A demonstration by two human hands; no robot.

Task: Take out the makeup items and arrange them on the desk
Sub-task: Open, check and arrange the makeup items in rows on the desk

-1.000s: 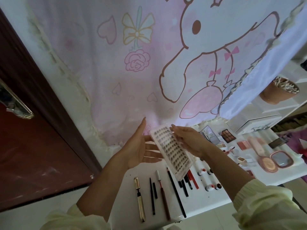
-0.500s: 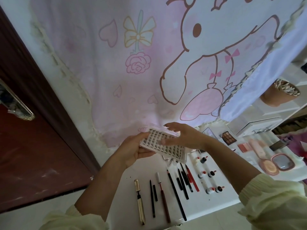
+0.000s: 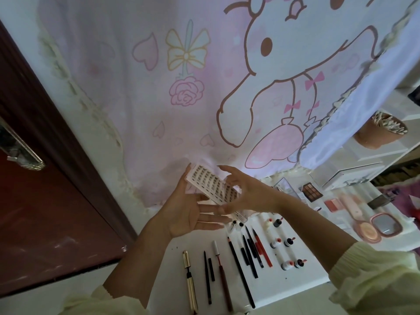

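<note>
A white false-lash tray (image 3: pixel 212 185) with rows of dark lash clusters hangs tilted above the back of the white desk (image 3: pixel 311 277). My right hand (image 3: pixel 248 193) curls over its right end and holds it. Spread flat beneath it lies my left hand (image 3: pixel 188 209), fingers straight and thumb up against the tray's left edge. On the desk below sit a gold mascara tube (image 3: pixel 188 280), several pencils and liners (image 3: pixel 242 267) side by side, and small dropper bottles (image 3: pixel 287 244) in pairs.
An eyeshadow palette (image 3: pixel 311 192), a blush pan (image 3: pixel 332 204), a pink compact with mirror (image 3: pixel 384 226) and a brown cup of cotton swabs (image 3: pixel 379 130) stand to the right. A cartoon-print curtain (image 3: pixel 159 92) hangs behind the desk. A dark red door (image 3: pixel 45 212) is at left.
The lash tray has been turned from nearly flat to tilted, and lifted a little. My left hand let go its pinch and flattened out under it, while the right hand shifted to the tray's right end.
</note>
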